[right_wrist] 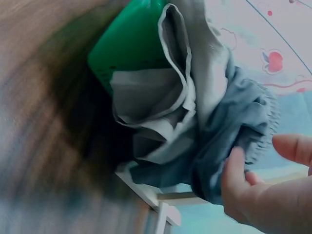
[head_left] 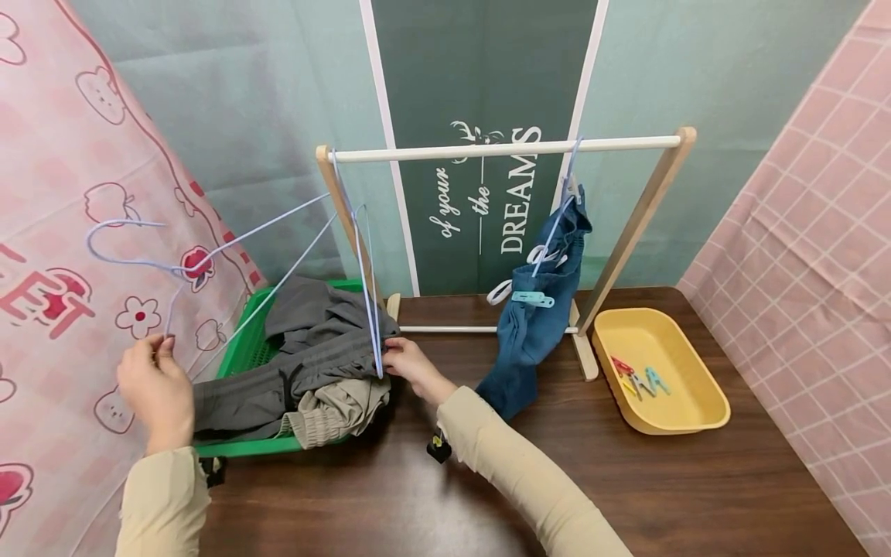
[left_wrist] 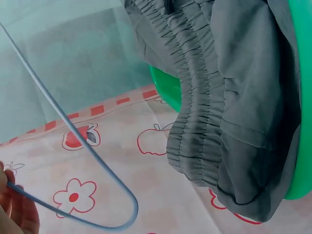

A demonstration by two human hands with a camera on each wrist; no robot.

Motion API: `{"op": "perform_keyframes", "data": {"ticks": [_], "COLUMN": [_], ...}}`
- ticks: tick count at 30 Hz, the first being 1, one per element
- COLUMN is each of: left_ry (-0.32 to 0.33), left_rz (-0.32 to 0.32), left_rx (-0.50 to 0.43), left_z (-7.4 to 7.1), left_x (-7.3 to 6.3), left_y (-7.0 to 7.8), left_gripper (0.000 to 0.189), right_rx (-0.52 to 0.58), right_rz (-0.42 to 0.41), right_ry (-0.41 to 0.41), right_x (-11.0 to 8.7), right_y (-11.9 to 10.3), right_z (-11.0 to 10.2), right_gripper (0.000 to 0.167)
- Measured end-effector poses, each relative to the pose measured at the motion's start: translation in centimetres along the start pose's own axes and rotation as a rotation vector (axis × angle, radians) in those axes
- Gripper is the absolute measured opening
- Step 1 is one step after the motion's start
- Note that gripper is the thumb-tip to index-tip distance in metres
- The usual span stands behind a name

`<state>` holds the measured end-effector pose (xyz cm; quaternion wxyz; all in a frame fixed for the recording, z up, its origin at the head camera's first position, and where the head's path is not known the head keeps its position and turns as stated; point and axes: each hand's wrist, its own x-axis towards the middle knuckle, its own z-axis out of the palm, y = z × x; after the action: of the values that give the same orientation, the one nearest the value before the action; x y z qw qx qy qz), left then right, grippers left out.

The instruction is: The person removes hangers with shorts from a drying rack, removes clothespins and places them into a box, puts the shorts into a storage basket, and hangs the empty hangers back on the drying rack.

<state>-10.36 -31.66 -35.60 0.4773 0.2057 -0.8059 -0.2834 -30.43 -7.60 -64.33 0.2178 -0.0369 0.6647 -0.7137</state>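
My left hand [head_left: 158,391] pinches one corner of a light-blue wire hanger [head_left: 261,236], held up over the left side with its hook to the left. In the left wrist view, only fingertips of that hand show on the wire. Dark grey trousers [head_left: 240,398] with an elastic, drawstring waistband lie across a green basket [head_left: 250,340], on top of a beige garment [head_left: 341,414]. My right hand [head_left: 415,370] touches the right end of the grey waistband. In the right wrist view, its thumb and fingers stand apart at the gathered edge [right_wrist: 265,119].
A wooden rack [head_left: 501,149] stands behind. Another blue hanger [head_left: 369,294] hangs at its left end. Blue denim trousers [head_left: 532,333] hang at its right, held by a light-blue clothespin [head_left: 532,299]. A yellow tray [head_left: 685,387] at right holds several clothespins [head_left: 642,381].
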Motion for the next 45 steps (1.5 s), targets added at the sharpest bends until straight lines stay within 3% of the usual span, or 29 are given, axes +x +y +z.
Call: {"op": "perform_keyframes", "data": {"ticks": [2, 4, 7, 11, 15, 17, 24, 29, 34, 38, 45], "left_ry": [0.037, 0.066, 0.089, 0.126, 0.147, 0.164, 0.209, 0.173, 0.129, 0.112, 0.08], "left_rz": [-0.012, -0.02, -0.035, -0.07, -0.093, -0.098, -0.098, -0.028, 0.053, 0.109, 0.2], "left_rx": [-0.023, -0.034, -0.031, -0.043, -0.072, -0.091, -0.178, -0.229, -0.264, -0.287, -0.307], "left_z": [0.0, -0.1, -0.3, -0.2, -0.3, -0.2, 0.0, -0.1, 0.1, 0.2, 0.4], "left_x": [0.0, 0.0, 0.0, 0.2, 0.5, 0.6, 0.7, 0.4, 0.0, -0.4, -1.1], "left_y": [0.1, 0.0, 0.0, 0.5, 1.3, 1.7, 3.7, 5.4, 6.9, 8.1, 9.8], "left_gripper": [0.032, 0.033, 0.035, 0.036, 0.038, 0.041, 0.044, 0.04, 0.035, 0.032, 0.027], "right_rx": [-0.03, -0.046, -0.061, -0.034, 0.017, 0.025, 0.084, 0.093, 0.159, 0.241, 0.542], "right_rz": [-0.033, -0.071, -0.061, -0.059, -0.08, -0.112, -0.254, -0.338, -0.406, -0.517, -0.717], "right_ry": [0.018, 0.032, 0.063, 0.089, 0.076, 0.073, 0.056, 0.081, 0.119, 0.227, 0.518], "right_x": [0.1, -2.0, -10.0, -18.7, -22.2, -23.0, -23.1, -25.3, -27.6, -29.3, -30.1], "right_y": [-0.5, -3.5, -12.9, -23.2, -27.9, -29.3, -31.0, -33.4, -35.8, -37.4, -39.3], "right_z": [-0.7, -1.1, -0.5, 0.4, 0.1, -0.2, -2.0, -3.5, -6.4, -9.2, -14.8], "right_gripper": [0.046, 0.043, 0.042, 0.047, 0.05, 0.05, 0.051, 0.053, 0.051, 0.043, 0.022]}}
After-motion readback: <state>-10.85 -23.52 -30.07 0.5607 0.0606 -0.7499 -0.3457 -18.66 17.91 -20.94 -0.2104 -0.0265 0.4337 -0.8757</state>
